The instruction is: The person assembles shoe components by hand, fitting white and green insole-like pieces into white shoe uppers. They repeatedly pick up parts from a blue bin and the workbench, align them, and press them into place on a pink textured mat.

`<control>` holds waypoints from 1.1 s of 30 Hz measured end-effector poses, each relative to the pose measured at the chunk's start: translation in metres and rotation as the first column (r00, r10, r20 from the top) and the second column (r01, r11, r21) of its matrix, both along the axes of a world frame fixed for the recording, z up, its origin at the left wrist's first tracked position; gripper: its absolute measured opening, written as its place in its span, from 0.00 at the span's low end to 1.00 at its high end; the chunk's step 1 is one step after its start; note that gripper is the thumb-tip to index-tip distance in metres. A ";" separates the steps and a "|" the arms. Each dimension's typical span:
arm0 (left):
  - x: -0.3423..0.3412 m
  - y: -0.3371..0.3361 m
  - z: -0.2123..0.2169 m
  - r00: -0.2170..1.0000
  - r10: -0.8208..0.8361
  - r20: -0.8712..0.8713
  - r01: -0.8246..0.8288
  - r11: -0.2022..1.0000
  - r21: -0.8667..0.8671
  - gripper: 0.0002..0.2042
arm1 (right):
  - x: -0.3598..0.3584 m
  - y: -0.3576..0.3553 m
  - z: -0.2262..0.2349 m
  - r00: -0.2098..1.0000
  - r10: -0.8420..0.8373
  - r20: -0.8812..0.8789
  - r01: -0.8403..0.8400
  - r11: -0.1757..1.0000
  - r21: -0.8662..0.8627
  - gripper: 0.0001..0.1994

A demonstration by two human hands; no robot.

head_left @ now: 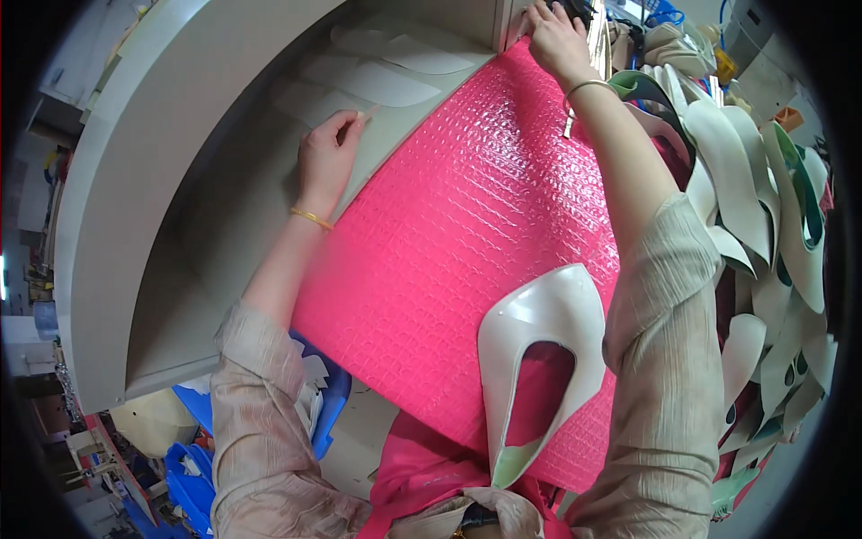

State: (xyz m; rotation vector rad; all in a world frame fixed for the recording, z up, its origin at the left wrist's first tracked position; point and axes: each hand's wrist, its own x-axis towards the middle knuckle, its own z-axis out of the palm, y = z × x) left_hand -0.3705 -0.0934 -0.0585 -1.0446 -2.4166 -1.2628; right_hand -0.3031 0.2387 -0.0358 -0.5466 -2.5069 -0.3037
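My left hand is above the grey shelf, its thumb and fingers pinched together. A small pale tip shows at the fingertips; what it belongs to I cannot make out. Thin translucent curved pieces lie on the shelf just beyond. At the top, my right hand reaches past the far edge of the pink embossed sheet. Its fingers are bent at a dark object, which they partly cover. A glossy white shoe upper with a long opening and a pale green inner end rests on the sheet's near part.
Many white and green-lined shoe pieces are heaped along the right side. A grey curved cabinet wall borders the shelf at left. Blue bins with white scraps stand at lower left. Gold strips hang beside my right wrist.
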 end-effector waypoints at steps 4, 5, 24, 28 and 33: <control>-0.006 0.000 -0.007 0.997 0.003 0.079 -0.014 0.989 0.146 0.08 | -0.012 0.016 -0.009 0.994 0.008 -0.106 -0.016 0.997 -0.077 0.21; -0.007 0.001 -0.008 0.998 0.052 -0.038 -0.045 0.986 0.163 0.08 | -0.010 0.015 -0.010 0.986 0.002 -0.166 -0.019 0.995 -0.100 0.20; 0.185 -0.054 0.268 0.728 -0.505 0.464 0.505 0.853 0.135 0.15 | 0.242 -0.245 0.108 0.557 0.434 -0.708 -0.565 -0.426 -0.706 0.36; 0.218 -0.028 0.240 0.401 -0.671 0.623 0.600 0.707 0.375 0.13 | 0.339 -0.279 0.117 0.634 -0.062 -0.771 -0.658 -0.566 -0.496 0.27; 0.311 -0.071 0.135 0.581 -0.797 -0.161 0.580 0.545 -0.606 0.17 | 0.462 -0.284 0.103 0.636 -0.445 -0.631 -0.758 -0.207 -0.618 0.24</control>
